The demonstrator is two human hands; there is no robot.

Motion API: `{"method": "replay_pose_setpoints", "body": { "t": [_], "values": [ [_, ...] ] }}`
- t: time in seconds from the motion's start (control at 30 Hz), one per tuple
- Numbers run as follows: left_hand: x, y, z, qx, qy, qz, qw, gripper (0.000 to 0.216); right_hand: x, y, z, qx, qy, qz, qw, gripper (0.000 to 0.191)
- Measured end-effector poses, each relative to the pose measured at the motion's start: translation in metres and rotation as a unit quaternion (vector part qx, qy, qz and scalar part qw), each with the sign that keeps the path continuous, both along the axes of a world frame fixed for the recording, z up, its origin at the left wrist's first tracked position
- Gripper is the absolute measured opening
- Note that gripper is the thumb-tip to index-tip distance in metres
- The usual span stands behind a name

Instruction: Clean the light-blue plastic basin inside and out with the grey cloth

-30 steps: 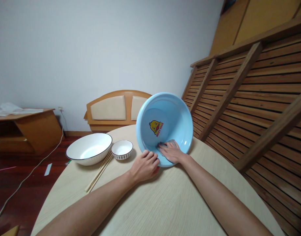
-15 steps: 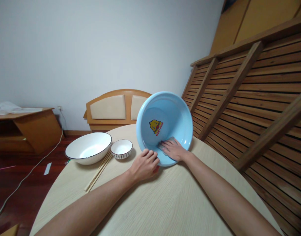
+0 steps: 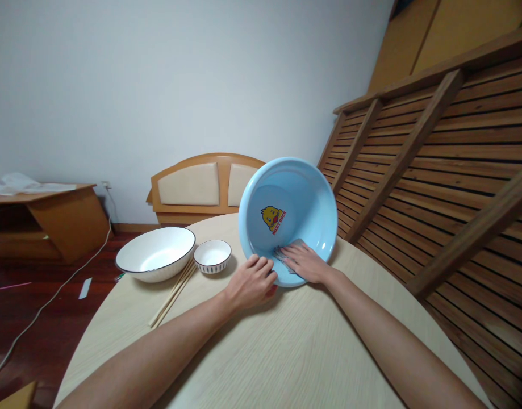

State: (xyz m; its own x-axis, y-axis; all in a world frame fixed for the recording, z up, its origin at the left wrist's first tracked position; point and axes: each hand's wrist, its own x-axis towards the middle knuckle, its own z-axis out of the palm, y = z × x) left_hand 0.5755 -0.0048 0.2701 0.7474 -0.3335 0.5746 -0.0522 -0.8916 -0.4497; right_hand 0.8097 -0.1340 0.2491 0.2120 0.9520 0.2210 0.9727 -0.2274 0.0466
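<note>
A light blue plastic basin (image 3: 316, 204) stands tilted on its side on the table, its mouth facing me. A yellow duck print with red letters shows on its inner bottom. My left hand (image 3: 252, 281) is closed around the basin's near left rim, the thumb partly hidden. Inside the basin, my right hand (image 3: 303, 261) lies flat with fingers stretched out, pressing a thin greyish cloth (image 3: 283, 258) against the lower wall. Most of the cloth is hidden under the palm.
Left of the basin sit a small patterned bowl (image 3: 212, 256), a large white bowl with a dark rim (image 3: 156, 254) and several wooden chopsticks (image 3: 173, 295). They rest on the round table (image 3: 295, 346). A slatted wooden frame (image 3: 414, 187) leans at the right; a headboard (image 3: 188, 184) stands behind.
Both hands keep their places on the basin, and the right hand has barely shifted on the cloth. The whole view has moved slightly.
</note>
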Motion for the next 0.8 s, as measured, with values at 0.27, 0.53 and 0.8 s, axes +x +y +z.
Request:
{"method": "replay_pose_setpoints", "body": {
  "t": [0.27,0.53,0.8],
  "values": [
    [0.000,0.006,0.003,0.020,0.004,-0.029,0.999,0.022,-0.015,-0.010,-0.007,-0.004,0.028,-0.033,0.999,0.056],
    [-0.003,0.004,0.008,0.018,-0.003,-0.010,1.000,0.026,-0.022,-0.036,-0.001,0.023,0.048,-0.010,0.999,0.056],
    [0.004,-0.019,0.002,-0.034,-0.016,0.081,0.996,0.035,-0.044,-0.027,-0.011,0.040,0.051,-0.021,0.998,0.056]
  ]
}}
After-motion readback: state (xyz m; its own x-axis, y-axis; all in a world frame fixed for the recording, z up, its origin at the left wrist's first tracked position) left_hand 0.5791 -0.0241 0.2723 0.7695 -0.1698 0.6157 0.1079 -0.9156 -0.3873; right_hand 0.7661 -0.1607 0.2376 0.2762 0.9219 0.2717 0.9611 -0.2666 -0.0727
